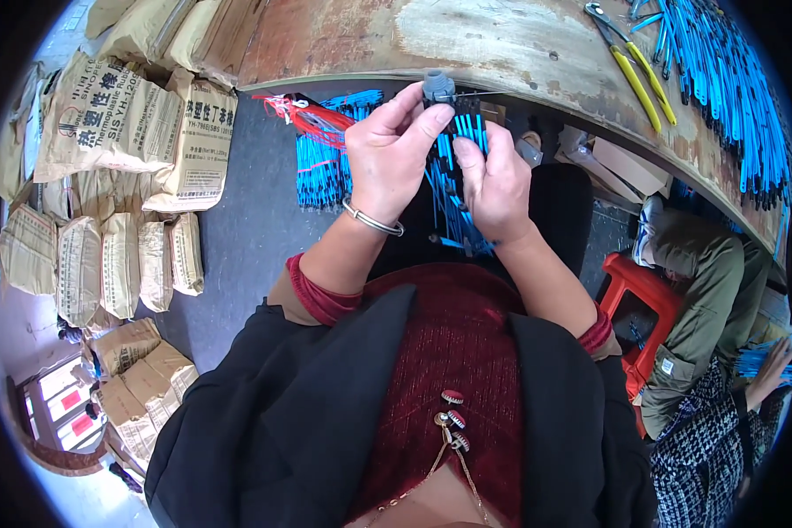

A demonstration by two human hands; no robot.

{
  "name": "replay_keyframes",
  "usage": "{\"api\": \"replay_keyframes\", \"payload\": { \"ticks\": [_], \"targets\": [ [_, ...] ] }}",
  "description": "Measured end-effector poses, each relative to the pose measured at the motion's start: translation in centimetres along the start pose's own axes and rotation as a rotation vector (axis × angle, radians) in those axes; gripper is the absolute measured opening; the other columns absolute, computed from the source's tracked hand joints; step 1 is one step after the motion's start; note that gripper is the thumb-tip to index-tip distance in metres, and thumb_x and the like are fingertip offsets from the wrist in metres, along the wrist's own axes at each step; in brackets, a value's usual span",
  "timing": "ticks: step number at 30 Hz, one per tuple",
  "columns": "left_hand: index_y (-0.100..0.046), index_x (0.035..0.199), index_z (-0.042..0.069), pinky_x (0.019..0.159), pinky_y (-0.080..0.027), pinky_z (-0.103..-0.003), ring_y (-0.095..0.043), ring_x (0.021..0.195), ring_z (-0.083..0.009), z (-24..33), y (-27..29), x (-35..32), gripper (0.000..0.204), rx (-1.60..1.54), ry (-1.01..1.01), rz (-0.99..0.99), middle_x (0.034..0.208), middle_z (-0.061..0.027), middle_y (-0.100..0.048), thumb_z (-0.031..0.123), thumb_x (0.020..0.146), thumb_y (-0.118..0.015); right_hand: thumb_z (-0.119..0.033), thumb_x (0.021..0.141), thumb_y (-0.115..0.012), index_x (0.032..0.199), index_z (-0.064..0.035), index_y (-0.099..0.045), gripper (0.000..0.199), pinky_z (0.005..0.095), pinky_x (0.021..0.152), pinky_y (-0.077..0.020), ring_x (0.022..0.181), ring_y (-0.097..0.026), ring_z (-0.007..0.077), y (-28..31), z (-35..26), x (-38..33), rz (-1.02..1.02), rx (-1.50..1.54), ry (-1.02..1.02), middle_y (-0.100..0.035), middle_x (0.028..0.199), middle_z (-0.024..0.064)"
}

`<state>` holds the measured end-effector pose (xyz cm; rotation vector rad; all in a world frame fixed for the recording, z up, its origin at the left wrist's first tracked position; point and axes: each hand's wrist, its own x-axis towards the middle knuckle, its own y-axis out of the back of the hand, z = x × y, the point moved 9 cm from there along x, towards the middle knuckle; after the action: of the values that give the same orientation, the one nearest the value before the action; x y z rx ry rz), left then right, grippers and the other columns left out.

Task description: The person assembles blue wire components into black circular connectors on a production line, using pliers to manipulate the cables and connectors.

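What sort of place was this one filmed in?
Likely a small workshop or factory: printed paper sacks piled up, a worn wooden workbench, and a heap of blue-and-black strips on it.

Grey piece (437, 85): chunky, ribbed, gripped at twelve o'clock.
Blue sticks (480, 132): slim, partly black, bunched roughly parallel, at five o'clock from it.

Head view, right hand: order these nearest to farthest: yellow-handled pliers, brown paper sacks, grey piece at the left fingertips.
1. Grey piece: ahead and left of the right hand, at the left hand's fingertips.
2. Yellow-handled pliers: on the wooden tabletop, ahead and right.
3. Brown paper sacks: far left.
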<state>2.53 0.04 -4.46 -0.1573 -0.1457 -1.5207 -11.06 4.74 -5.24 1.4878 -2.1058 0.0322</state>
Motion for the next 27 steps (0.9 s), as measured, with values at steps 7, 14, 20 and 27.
{"api": "replay_keyframes", "payload": {
  "ticks": [7,14,20,27],
  "targets": [
    [-0.062,0.096,-0.005,0.049,-0.041,-0.021,-0.046,0.054,-0.0040,2.4,1.4,-0.1,0.031,0.367,-0.261,-0.013,0.061,-0.0029,-0.056,0.011,0.071,-0.072,-0.011,0.081,-0.061,0.094,0.0006,-0.051,0.020,0.0381,0.055,-0.0463,0.062,-0.058,0.0325,-1.1,-2.3,0.8,-0.116,-0.178,0.229,-0.058,0.071,0.0163],
    [-0.062,0.093,-0.005,0.048,-0.039,-0.021,-0.043,0.053,-0.0038,2.7,2.0,0.1,0.031,0.411,-0.240,-0.047,0.058,-0.0013,-0.052,0.013,0.071,-0.073,-0.013,0.085,-0.058,0.101,-0.0003,-0.053,0.021,0.0367,0.056,-0.0467,0.060,-0.059,0.0306,-1.8,-1.9,1.1,-0.195,-0.110,0.187,-0.059,0.071,0.0165],
    [-0.062,0.100,-0.004,0.051,-0.038,-0.018,-0.042,0.057,-0.0027,2.0,2.4,-0.1,0.030,0.156,-0.069,-0.109,0.063,0.0040,-0.052,0.010,0.075,-0.071,-0.016,0.088,-0.052,0.100,-0.0021,-0.054,0.019,0.0357,0.057,-0.0465,0.063,-0.060,0.0309,-1.9,-1.0,1.2,-0.312,0.044,0.041,-0.059,0.071,0.0162],
    [-0.060,0.106,-0.003,0.053,-0.038,-0.016,-0.043,0.061,-0.0018,1.8,2.0,-0.3,0.031,0.054,-0.125,-0.263,0.067,0.0057,-0.053,0.006,0.077,-0.068,-0.017,0.086,-0.056,0.091,-0.0019,-0.049,0.017,0.0423,0.054,-0.0436,0.065,-0.058,0.0377,-2.4,-0.8,1.6,-0.438,0.115,0.034,-0.056,0.068,0.0195]
  ]
}}
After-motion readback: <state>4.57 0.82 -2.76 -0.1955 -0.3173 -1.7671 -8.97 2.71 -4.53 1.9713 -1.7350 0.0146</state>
